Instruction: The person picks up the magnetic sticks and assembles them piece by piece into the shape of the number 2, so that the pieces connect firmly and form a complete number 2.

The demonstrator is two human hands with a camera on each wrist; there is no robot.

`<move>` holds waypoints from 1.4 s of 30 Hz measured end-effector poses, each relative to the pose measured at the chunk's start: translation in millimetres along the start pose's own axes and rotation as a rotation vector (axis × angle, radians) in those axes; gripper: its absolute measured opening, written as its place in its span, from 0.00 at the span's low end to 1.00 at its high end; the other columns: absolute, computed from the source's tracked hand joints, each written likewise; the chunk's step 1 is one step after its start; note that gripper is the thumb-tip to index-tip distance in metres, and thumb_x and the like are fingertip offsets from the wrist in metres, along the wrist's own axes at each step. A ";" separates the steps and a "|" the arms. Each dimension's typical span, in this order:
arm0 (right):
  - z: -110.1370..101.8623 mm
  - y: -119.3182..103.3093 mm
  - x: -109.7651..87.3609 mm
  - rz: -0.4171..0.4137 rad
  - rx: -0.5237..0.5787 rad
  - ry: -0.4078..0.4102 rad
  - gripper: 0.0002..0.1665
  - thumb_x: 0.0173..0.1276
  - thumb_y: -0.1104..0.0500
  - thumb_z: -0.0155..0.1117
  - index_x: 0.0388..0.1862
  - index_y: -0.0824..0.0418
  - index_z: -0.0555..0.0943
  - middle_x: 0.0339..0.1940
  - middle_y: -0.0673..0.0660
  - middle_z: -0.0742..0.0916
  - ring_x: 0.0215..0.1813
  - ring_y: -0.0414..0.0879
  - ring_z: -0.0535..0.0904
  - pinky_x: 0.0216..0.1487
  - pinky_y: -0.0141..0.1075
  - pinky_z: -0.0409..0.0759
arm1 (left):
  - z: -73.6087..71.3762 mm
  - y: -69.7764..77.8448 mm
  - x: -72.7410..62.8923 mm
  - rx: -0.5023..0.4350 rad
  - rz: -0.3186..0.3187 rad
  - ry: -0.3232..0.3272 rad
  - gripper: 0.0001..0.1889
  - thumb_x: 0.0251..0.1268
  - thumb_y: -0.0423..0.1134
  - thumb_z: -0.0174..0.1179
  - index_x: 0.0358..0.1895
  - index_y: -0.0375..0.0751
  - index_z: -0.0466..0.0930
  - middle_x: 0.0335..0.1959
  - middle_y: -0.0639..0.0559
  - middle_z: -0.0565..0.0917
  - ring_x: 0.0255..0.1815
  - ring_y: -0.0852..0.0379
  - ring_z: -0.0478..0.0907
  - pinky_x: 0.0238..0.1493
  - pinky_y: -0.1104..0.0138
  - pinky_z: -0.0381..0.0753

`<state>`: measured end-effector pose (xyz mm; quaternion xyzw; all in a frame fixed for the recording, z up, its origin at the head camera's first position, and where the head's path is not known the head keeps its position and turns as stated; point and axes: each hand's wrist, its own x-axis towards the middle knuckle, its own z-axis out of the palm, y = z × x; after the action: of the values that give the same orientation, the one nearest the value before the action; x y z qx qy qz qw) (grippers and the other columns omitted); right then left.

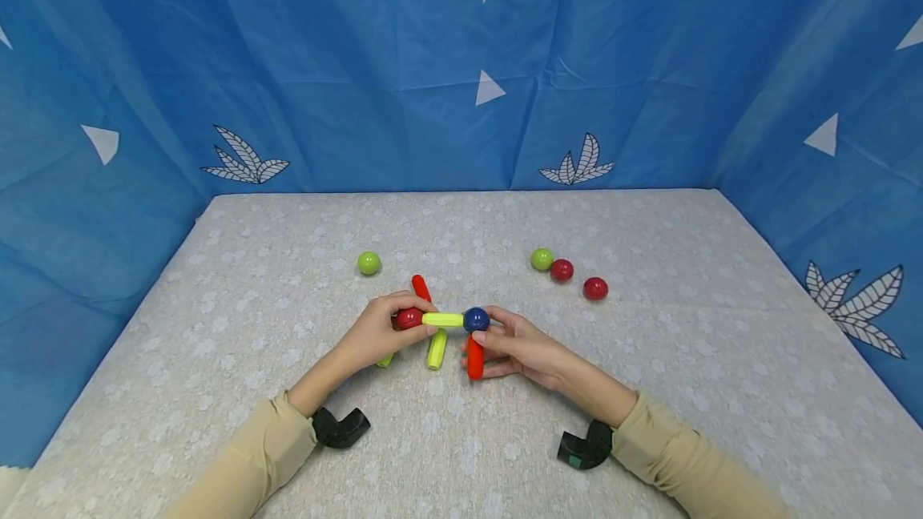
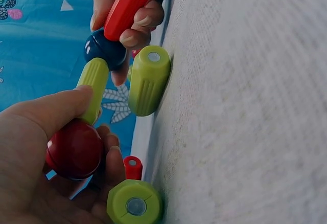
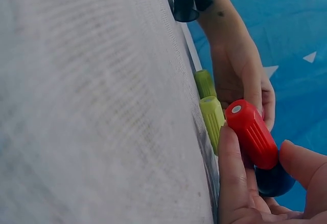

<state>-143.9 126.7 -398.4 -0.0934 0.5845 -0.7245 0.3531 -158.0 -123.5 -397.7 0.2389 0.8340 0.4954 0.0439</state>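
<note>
My left hand [image 1: 378, 328] holds a joined piece by its left end, around a red ball [image 2: 76, 150] and a yellow-green rod [image 1: 443, 319]. The thumb lies on the rod. At the rod's other end sits a dark blue ball [image 1: 477, 319], which my right hand [image 1: 525, 348] pinches between thumb and fingers. A red rod [image 3: 251, 134] with a grey disc in its end joins the blue ball and points toward me, with right-hand fingers along it. Left-hand fingers partly hide the red ball.
On the cloth-covered table [image 1: 692, 375], below the joined piece, lie a loose yellow-green rod [image 1: 437, 349], a red rod [image 1: 421, 287] and another yellow-green rod [image 2: 134, 203]. Farther back are a green ball [image 1: 369, 263] at left and, at right, a green ball [image 1: 542, 259] and two red balls [image 1: 595, 288].
</note>
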 end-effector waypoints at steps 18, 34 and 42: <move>2.0 0.3 1.0 0.029 0.048 0.005 0.29 0.72 0.62 0.53 0.67 0.70 0.58 0.46 0.66 0.82 0.45 0.55 0.81 0.44 0.49 0.78 | 2.0 -3.1 0.2 0.022 0.067 -0.031 0.10 0.55 0.37 0.68 0.41 0.42 0.83 0.39 0.53 0.81 0.39 0.57 0.77 0.39 0.65 0.78; 1.7 0.8 -1.7 0.037 0.067 -0.025 0.33 0.73 0.59 0.52 0.70 0.71 0.54 0.49 0.69 0.81 0.47 0.55 0.81 0.47 0.47 0.77 | 2.7 -2.8 -0.2 0.040 0.048 -0.017 0.10 0.57 0.37 0.67 0.42 0.40 0.84 0.38 0.53 0.82 0.35 0.59 0.75 0.36 0.68 0.76; 1.9 0.8 -1.7 0.053 0.055 -0.016 0.33 0.72 0.60 0.53 0.69 0.71 0.55 0.48 0.68 0.82 0.44 0.52 0.82 0.46 0.45 0.78 | 1.7 4.5 -0.6 0.046 0.052 -0.023 0.09 0.57 0.35 0.67 0.40 0.38 0.83 0.37 0.51 0.82 0.35 0.58 0.76 0.37 0.66 0.77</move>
<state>-141.2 126.2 -398.1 -0.0742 0.5637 -0.7299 0.3794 -155.4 -120.7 -394.8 0.2672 0.8381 0.4744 0.0349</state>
